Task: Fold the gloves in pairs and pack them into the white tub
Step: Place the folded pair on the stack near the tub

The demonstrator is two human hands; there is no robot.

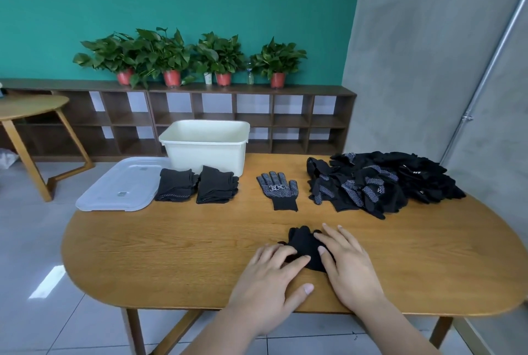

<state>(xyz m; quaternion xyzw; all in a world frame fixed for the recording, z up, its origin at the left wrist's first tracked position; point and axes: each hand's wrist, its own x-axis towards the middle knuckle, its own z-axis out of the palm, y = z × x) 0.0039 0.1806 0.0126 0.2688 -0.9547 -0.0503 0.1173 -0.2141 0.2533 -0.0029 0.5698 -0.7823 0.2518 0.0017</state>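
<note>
Hands near edge: left hand point(268, 274) and right hand point(347, 264), fingers laid flat, press a black glove bundle point(304, 244) onto the counter point(171, 254), gripping nothing. Risk: springy knit may unfold or slide askew once pressure lifts. Farther: single glove point(278, 189), loose glove pile point(380, 180) to its right, folded pairs point(197, 187) to its left, white tub point(205, 152) far behind those.

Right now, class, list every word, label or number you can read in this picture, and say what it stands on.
No text can be read for sure.
Single flat glove: white printed mark, blurred, unreadable.
Clear lid: two small stickers, too small to read.
Glove pile: white marks, too small to read.
Bottle on the shelf: label too small.
</note>
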